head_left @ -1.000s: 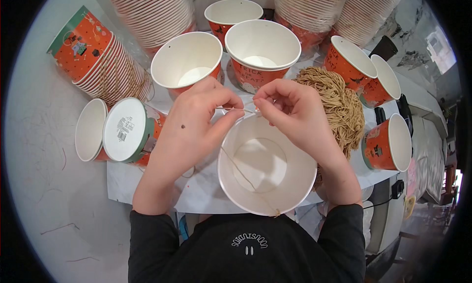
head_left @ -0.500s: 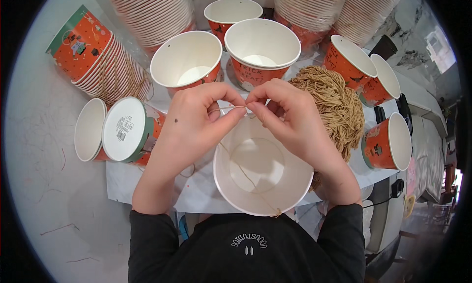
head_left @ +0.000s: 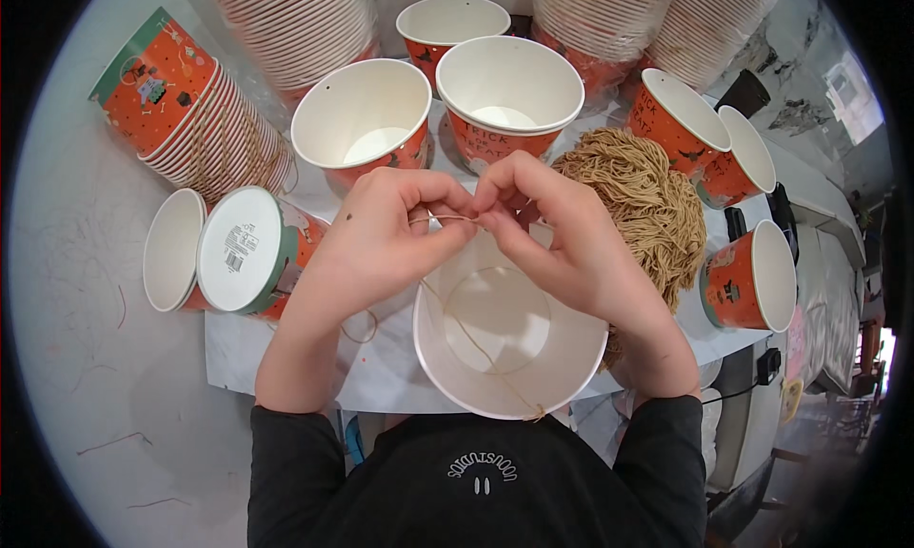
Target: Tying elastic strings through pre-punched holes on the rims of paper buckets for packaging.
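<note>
A white-lined paper bucket point(head_left: 562, 358) stands upright in front of me at the table's near edge. Thin tan string point(head_left: 481, 353) runs from a knot at its near rim across the opening and up to my hands. Over the far rim, my left hand point(head_left: 386, 229) pinches the string between thumb and fingers, with a strand looped about the fingers. Close against it, my right hand point(head_left: 547, 219) also pinches the string; the fingertips of both hands nearly meet. The far rim is partly hidden behind the hands. Right of my right hand lies a thick bundle of tan strings point(head_left: 647, 205).
Orange-sided buckets stand beyond my hands, including a left one point(head_left: 314, 129) and a nested pair point(head_left: 509, 129). A nested stack with strings point(head_left: 224, 134) leans at left, near an overturned bucket point(head_left: 238, 248). Tall wrapped stacks point(head_left: 295, 24) rise behind. Another bucket point(head_left: 747, 277) lies tipped at right.
The left hand has shifted slightly, its fingers now curled closer to the right hand's. The string between them has formed a small loop by the left fingers. The bucket has stayed put.
</note>
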Demonstrator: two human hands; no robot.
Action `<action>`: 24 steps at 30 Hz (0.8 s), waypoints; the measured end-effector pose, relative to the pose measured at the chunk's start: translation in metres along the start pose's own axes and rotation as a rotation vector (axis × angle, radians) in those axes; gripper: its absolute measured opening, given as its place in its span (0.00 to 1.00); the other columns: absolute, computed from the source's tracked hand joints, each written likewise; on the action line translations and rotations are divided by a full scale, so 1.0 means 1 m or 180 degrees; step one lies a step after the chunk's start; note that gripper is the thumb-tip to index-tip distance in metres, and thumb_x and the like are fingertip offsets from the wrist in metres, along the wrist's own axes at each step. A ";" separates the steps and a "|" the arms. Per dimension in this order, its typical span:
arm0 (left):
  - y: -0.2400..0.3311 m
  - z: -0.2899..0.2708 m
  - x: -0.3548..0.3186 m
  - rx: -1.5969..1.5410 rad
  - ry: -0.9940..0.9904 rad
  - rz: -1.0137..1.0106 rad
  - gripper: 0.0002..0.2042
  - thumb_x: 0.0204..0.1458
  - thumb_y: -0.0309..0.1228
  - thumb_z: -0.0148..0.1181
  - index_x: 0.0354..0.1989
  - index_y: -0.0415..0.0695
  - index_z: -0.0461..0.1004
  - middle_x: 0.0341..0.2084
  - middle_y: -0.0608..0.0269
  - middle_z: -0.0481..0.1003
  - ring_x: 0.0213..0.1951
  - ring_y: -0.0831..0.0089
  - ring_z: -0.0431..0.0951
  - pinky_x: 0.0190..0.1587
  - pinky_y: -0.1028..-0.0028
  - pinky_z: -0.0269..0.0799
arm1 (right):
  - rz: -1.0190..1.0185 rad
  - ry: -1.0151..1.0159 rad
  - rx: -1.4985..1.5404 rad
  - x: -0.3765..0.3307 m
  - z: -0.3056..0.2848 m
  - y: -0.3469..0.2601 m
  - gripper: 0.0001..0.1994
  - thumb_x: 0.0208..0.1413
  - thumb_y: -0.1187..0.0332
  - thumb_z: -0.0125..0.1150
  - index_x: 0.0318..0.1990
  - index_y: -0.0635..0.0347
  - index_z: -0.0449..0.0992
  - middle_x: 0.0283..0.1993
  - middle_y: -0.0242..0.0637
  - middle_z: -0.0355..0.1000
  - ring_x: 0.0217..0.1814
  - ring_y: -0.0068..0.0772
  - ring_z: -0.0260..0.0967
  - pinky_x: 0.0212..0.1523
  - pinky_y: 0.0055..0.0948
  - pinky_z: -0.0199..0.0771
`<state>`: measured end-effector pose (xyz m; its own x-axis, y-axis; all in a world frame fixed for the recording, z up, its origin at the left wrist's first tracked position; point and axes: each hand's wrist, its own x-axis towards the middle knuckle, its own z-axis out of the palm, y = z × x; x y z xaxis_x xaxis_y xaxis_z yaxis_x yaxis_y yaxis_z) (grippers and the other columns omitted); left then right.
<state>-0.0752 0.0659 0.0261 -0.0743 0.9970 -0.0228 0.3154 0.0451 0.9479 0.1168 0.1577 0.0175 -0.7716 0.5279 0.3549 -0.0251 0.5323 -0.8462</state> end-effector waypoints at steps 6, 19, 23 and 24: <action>-0.015 -0.007 0.012 -0.0673 -0.0115 -0.0127 0.03 0.54 0.22 0.65 0.36 0.39 0.81 0.29 0.72 0.81 0.23 0.91 0.67 0.26 0.84 0.60 | -0.0427 -0.0227 -0.0855 -0.001 -0.005 0.004 0.05 0.57 0.74 0.63 0.39 0.60 0.74 0.36 0.39 0.74 0.38 0.42 0.76 0.37 0.36 0.75; -0.006 -0.004 0.010 -0.0835 -0.0195 -0.0347 0.05 0.59 0.28 0.65 0.39 0.39 0.81 0.31 0.70 0.82 0.32 0.89 0.77 0.33 0.87 0.66 | -0.0464 0.0409 -0.1385 -0.006 0.006 0.002 0.09 0.50 0.73 0.72 0.35 0.60 0.76 0.34 0.38 0.74 0.34 0.40 0.77 0.33 0.36 0.77; -0.013 -0.004 0.012 -0.0930 -0.0319 -0.0201 0.08 0.59 0.28 0.62 0.39 0.34 0.80 0.32 0.64 0.83 0.34 0.83 0.81 0.40 0.82 0.74 | -0.0315 0.0423 -0.0929 -0.004 0.006 -0.001 0.08 0.51 0.74 0.70 0.35 0.62 0.76 0.33 0.39 0.73 0.34 0.41 0.77 0.32 0.37 0.76; -0.017 -0.003 0.013 -0.0996 -0.0368 -0.0107 0.06 0.59 0.26 0.62 0.39 0.36 0.79 0.31 0.68 0.81 0.33 0.86 0.79 0.37 0.85 0.70 | -0.0271 0.0352 -0.0822 -0.004 0.005 -0.001 0.07 0.52 0.75 0.69 0.35 0.63 0.75 0.33 0.40 0.72 0.34 0.42 0.76 0.33 0.37 0.76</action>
<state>-0.0841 0.0774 0.0108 0.0338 0.9966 -0.0747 0.0074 0.0745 0.9972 0.1166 0.1515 0.0148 -0.6993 0.5356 0.4734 0.0869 0.7210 -0.6875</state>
